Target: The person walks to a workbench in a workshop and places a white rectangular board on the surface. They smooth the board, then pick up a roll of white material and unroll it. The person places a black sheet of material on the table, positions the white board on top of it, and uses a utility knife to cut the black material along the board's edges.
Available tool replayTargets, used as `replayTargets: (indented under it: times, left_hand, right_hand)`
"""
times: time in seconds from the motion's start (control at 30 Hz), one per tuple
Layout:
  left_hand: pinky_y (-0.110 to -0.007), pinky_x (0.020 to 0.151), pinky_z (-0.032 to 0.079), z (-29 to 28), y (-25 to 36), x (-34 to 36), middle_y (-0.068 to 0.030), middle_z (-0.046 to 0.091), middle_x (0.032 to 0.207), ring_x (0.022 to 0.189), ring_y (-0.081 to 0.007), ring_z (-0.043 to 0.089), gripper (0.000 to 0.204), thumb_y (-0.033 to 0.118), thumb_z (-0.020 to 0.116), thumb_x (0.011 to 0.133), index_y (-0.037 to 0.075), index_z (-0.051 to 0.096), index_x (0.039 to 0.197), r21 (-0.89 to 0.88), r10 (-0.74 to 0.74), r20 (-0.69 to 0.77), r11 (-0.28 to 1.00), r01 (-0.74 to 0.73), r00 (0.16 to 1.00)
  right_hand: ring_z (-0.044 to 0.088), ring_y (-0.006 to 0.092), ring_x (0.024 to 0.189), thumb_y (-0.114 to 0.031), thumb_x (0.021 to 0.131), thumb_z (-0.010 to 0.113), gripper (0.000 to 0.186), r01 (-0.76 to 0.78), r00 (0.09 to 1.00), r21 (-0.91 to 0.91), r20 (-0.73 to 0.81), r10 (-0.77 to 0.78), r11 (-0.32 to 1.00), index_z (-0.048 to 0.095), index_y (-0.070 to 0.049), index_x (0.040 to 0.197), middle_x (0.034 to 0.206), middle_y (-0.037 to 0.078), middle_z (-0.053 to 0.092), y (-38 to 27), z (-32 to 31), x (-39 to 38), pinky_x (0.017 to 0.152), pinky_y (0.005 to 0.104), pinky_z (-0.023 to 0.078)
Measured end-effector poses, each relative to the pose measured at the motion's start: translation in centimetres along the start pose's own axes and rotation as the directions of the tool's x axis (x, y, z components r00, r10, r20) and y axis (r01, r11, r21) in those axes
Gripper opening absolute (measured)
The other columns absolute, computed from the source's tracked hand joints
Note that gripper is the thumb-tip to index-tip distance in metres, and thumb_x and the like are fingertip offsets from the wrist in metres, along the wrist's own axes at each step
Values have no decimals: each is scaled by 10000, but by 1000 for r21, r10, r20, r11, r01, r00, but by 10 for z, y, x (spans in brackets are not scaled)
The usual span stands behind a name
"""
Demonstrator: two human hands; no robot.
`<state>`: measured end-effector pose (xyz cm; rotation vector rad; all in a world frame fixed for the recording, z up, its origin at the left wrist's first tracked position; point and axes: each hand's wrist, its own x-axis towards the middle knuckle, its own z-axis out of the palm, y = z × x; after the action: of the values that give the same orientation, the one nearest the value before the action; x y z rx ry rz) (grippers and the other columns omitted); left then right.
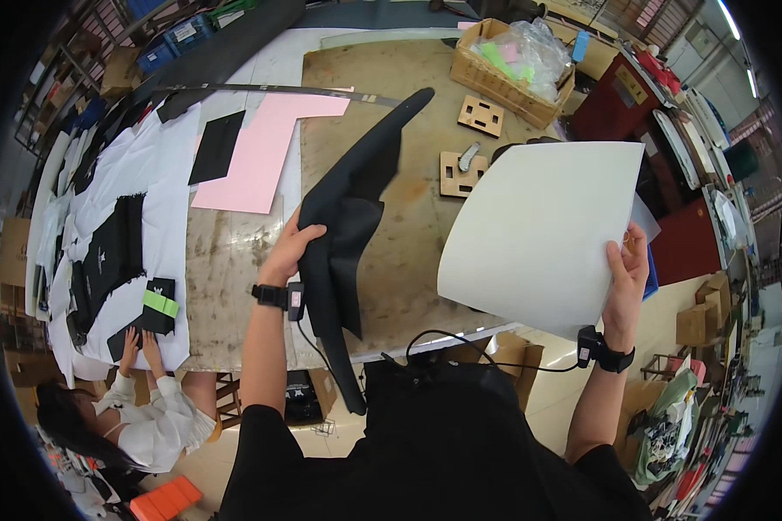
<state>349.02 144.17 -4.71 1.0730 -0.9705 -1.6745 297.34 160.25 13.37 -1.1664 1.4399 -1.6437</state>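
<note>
My left hand (pixel 294 244) grips a folded length of black sheet material (pixel 332 204), thumb on top, its lower end hanging past the table's near edge. Whether it is fabric or foam I cannot make out. On the right, my right hand (pixel 627 267) pinches the edge of a large white sheet (pixel 539 230), which bends and is held up over the table's right side. Beyond the white sheet lie two wooden blocks with dark slots, one farther off (pixel 480 116) and one (pixel 453 176) partly hidden by the sheet. A small grey tool (pixel 468 156) rests on the nearer block.
A cardboard box (pixel 511 90) with clear plastic bags stands at the far right. Pink card (pixel 263 161), a black piece (pixel 217 147) and a long metal ruler (pixel 278 88) lie on the left. At the near left a co-worker's hands (pixel 139 350) touch black pieces.
</note>
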Motion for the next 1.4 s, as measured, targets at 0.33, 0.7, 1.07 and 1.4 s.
replayTargets:
  times: [0.33,0.7,1.07,1.4]
  left_hand:
    - [-525,958,503,-23,-168,-58,-241,622,1144,1084,-448,618,518,341,840,880,-28,643,1187,892,489,-360,428,141,794]
    - [-528,897,524,-95,-146,-148,-222,697,1078,1047,-447,663,411,150,777,917,-4,608,1258,772,612,-594,251,584,522]
    - [-608,1153,404,-103,-123,-155,-230,472,1560,1435,-430,465,788,415,904,782,185,613,1477,970,306,-224,161,181,925]
    - [-551,950,505,-165,-103,-170,-244,629,1200,1120,-467,603,494,218,849,872,-6,645,1262,908,511,-412,304,290,755]
  right_hand:
    - [735,178,1063,-86,1084,642,433,-66,995,48,79,62,997,474,-48,1481,1225,165,763,5,23,23,938,321,586]
    - [689,218,1140,-87,1088,620,311,-438,895,314,237,377,842,552,-32,1386,1265,118,697,114,197,87,988,378,587]
    - [701,258,1098,-13,1014,613,326,-795,539,3,463,704,606,514,-43,1323,1241,113,663,297,344,-15,933,469,623]
    - [705,298,994,-107,902,700,419,-453,757,-775,-73,650,441,629,83,1269,1174,158,673,349,360,-51,807,429,616]
